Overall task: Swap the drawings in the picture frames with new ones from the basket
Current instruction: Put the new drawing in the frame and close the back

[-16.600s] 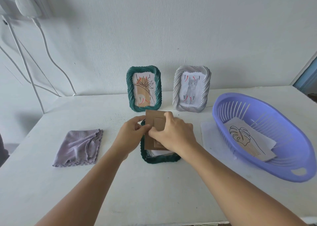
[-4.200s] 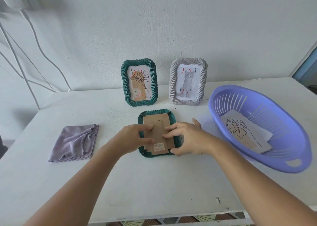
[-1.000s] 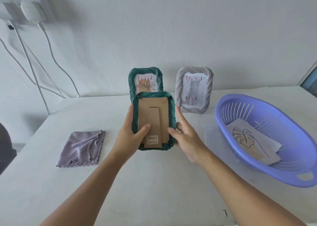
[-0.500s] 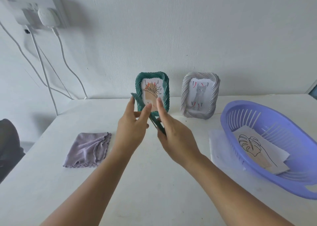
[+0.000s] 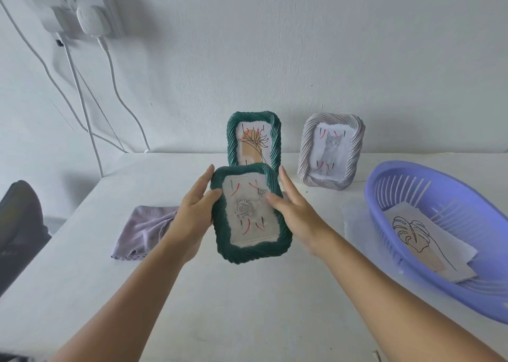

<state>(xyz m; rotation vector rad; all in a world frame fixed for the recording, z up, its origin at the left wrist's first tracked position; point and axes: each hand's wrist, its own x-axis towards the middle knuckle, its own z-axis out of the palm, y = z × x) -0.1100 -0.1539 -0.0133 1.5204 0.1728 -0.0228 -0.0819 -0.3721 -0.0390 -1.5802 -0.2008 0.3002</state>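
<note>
Center of view: left hand (image 5: 192,218) grips the green frame (image 5: 248,213) by its edge; right hand (image 5: 294,213), fingers straight, supports the other edge, rose drawing (image 5: 244,210) facing the camera.

Lower half of the rear green frame (image 5: 254,139) behind the held frame (image 5: 250,213); basket (image 5: 428,185) cut off right.
</note>
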